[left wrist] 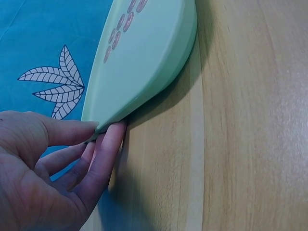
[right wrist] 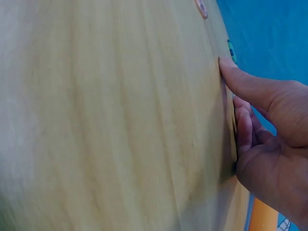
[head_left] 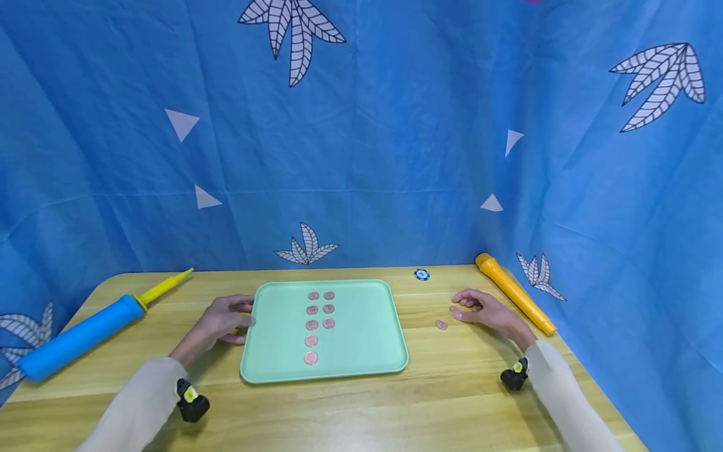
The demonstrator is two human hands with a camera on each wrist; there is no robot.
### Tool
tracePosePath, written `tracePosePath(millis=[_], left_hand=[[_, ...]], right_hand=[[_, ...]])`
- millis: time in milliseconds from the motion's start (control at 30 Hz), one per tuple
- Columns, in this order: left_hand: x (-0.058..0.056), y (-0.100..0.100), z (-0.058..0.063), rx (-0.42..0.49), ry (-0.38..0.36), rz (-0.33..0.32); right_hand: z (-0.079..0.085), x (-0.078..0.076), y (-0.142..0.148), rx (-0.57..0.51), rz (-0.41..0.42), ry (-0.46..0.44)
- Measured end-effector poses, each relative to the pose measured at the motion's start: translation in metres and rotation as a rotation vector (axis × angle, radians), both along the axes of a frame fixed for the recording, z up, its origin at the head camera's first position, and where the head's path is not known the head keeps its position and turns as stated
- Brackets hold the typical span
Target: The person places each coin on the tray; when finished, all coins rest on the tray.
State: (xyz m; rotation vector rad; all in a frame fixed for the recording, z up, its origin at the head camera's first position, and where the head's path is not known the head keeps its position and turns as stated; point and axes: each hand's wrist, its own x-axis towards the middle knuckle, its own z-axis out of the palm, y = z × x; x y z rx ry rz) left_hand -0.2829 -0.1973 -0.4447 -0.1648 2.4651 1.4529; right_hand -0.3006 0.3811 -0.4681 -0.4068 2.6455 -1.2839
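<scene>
A pale green tray (head_left: 367, 333) lies on the table with several copper-coloured coins (head_left: 311, 341) in two columns, the left column longer. My left hand (head_left: 224, 320) grips the tray's left edge; in the left wrist view the thumb is on the rim and the fingers are below it. To the right of the tray, a single coin (head_left: 441, 324) lies on the wood. My right hand (head_left: 480, 311) is just right of that coin, thumb and forefinger apart, the other fingers loosely bent. Nothing shows between its fingers in the right wrist view (right wrist: 274, 125).
A blue and white poker chip (head_left: 422, 274) lies near the table's back edge. An orange toy microphone (head_left: 514, 294) lies along the right edge. On the left is a blue and yellow hand pump (head_left: 85, 339). A blue curtain (head_left: 361, 138) hangs behind the wooden table (head_left: 361, 414).
</scene>
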Motion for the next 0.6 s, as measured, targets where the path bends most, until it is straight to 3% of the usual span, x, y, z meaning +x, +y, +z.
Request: tracePosePath(millis=[333,600], left_hand=[[0.0009,-0.0002,-0.0002,-0.012,-0.001,-0.001],[0.0009,0.0008,0.0000,0.005,0.007,-0.002]], right_hand=[[-0.0003,0.0031,-0.0019,-0.011,-0.011,0.035],[-0.0022,0.0035,-0.0050,-0.041,-0.006,0.122]])
